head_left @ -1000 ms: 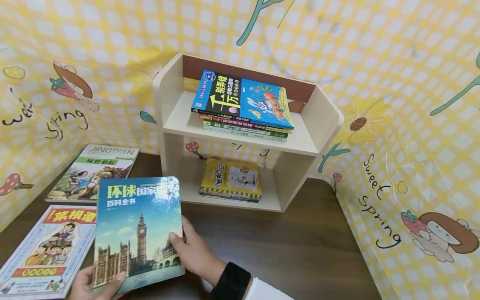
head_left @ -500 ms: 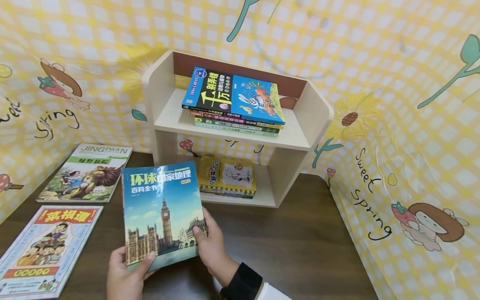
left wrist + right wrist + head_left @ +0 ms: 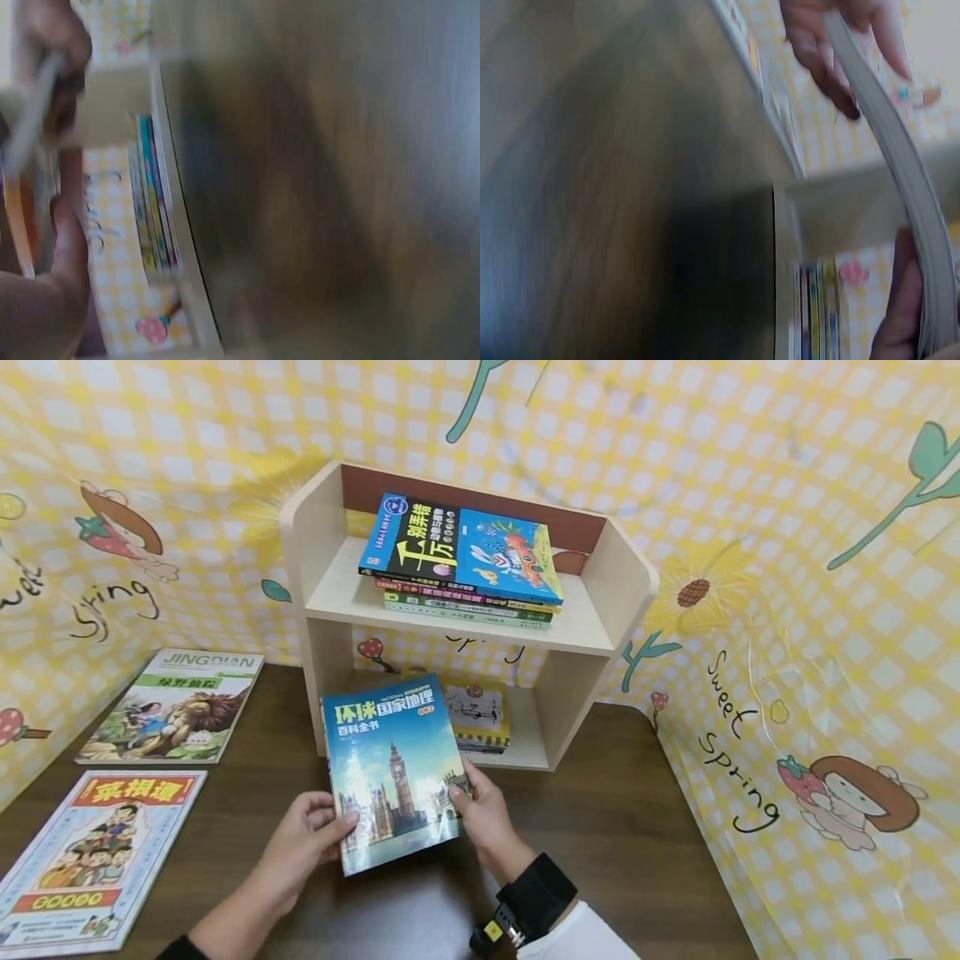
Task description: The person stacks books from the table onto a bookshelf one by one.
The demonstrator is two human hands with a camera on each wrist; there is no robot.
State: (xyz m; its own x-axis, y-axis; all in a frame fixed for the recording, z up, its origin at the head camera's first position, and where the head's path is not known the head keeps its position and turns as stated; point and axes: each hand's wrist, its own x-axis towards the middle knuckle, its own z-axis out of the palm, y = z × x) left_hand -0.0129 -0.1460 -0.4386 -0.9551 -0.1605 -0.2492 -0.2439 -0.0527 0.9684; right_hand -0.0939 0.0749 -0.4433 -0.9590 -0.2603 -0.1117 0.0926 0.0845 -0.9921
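A blue paperback book (image 3: 397,768) with a clock tower on its cover is held up in front of the small bookshelf, cover facing the head camera. My left hand (image 3: 303,831) grips its lower left edge, thumb on the cover and fingers behind. At the lower right edge, my right hand (image 3: 483,810) pinches it the same way. In the right wrist view the page edges (image 3: 900,157) of the slightly bent book run between the left hand (image 3: 832,37) and the right hand (image 3: 904,307). The book partly hides a yellow book (image 3: 480,714) on the lower shelf.
The two-tier pale wooden bookshelf (image 3: 573,697) stands at the back of the dark table (image 3: 615,843). A stack of books (image 3: 465,560) lies on its upper tier. Left on the table are a green-and-white book (image 3: 172,706) and a red-titled book (image 3: 105,860).
Both hands have carried the blue book rightward, from beside the two table books to in front of the lower shelf. The view has shifted slightly too.
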